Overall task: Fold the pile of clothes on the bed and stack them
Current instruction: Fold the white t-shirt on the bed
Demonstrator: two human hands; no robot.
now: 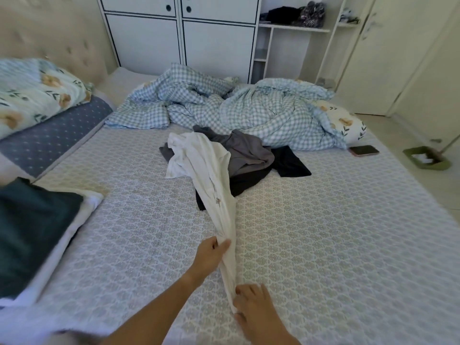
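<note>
Head view: left hand (211, 255) and right hand (254, 310) both pinch the bunched white shirt (211, 175), stretched from the pile (249, 158) of grey and black clothes mid-bed (323, 245). Phone (364, 150) lies right.

Soft matt white cloth garment (211, 175) bunching in both grips; beyond them, glossy smooth phone (364, 150) lying on matt patterned bed (323, 245).
</note>
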